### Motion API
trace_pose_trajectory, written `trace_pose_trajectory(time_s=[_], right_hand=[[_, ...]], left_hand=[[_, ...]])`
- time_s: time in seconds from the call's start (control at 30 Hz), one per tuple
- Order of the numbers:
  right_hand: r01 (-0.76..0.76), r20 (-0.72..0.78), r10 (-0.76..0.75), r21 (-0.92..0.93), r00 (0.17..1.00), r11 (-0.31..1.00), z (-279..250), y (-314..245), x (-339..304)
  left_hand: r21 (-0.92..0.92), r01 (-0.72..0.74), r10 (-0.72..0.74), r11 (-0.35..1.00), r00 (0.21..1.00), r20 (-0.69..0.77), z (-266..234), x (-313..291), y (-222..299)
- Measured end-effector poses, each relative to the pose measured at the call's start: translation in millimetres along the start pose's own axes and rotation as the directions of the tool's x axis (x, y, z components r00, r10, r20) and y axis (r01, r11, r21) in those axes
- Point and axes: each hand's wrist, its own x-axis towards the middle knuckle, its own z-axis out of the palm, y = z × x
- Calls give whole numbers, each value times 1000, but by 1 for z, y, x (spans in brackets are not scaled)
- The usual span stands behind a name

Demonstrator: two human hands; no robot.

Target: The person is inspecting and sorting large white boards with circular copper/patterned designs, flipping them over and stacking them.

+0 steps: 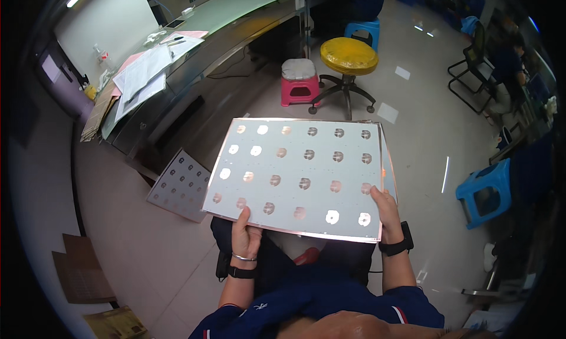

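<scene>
I hold a pale grey circuit board panel [295, 169] over my lap, tilted, with rows of small shiny copper-coloured shapes on its face and a copper edge. My left hand [245, 236] grips its near edge left of the middle, thumb on top and fingers beneath. At the near right corner my right hand [386, 213] grips the right edge, thumb on the face, fingers hidden underneath. A second sheet edge [389, 162] shows along the right side, so more than one panel may be in my hands.
A similar panel [178, 188] leans low at the left, by the glass-topped desk [236, 15] with papers [141, 73]. Ahead stand a pink stool [299, 82] and a yellow round stool [349, 56]. A blue stool [484, 193] is at the right. Other people sit farther off.
</scene>
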Motion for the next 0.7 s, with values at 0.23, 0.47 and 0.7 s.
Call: trace_pose_trajectory(time_s=[0.23, 0.47, 0.7], right_hand=[[-111, -70, 106, -59, 992, 992, -66, 1, 55], [-86, -117, 1, -720, 993, 689, -105, -29, 103], [60, -160, -442, -895, 883, 443, -128, -110, 82]], left_hand=[[18, 163, -164, 986, 986, 40, 26, 17, -37], [734, 408, -692, 543, 712, 116, 28, 13, -20], [863, 142, -648, 485, 720, 246, 16, 18, 21]])
